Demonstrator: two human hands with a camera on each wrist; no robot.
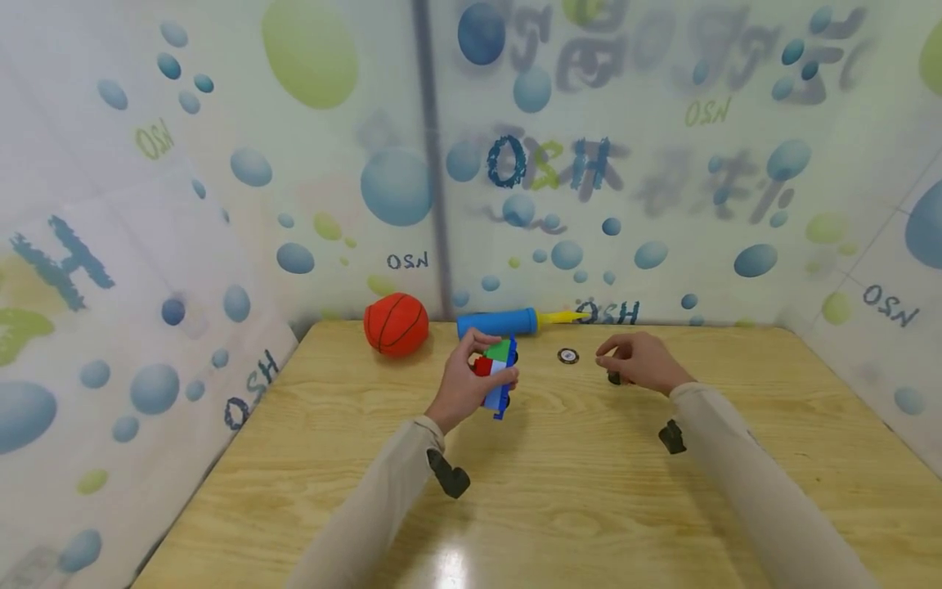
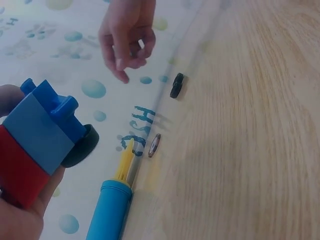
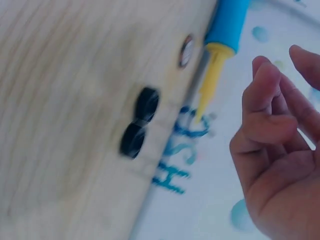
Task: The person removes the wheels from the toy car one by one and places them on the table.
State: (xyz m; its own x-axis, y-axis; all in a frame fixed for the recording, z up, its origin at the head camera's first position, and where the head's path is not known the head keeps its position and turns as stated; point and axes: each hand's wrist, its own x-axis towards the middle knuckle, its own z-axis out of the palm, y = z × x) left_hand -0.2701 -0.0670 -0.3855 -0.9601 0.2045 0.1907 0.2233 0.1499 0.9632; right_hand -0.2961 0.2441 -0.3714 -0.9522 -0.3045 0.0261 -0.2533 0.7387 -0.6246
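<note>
My left hand (image 1: 458,388) grips a small toy car (image 1: 496,384) built of blue, green, red and pale blue blocks. In the left wrist view, a black wheel (image 2: 82,146) shows on the toy's underside. My right hand (image 1: 643,361) hovers over the table with loosely bent fingers and nothing between them. Below it lies a pair of small black wheels (image 3: 146,105), side by side on the wood and partly hidden by the hand in the head view. A round dark-rimmed disc (image 1: 567,356) lies flat between the two hands.
Along the back of the wooden table (image 1: 559,499) rest a red basketball (image 1: 397,325) and a blue hand pump (image 1: 496,322) with a yellow nozzle (image 1: 562,316). Patterned white walls (image 1: 331,147) close off the back and both sides.
</note>
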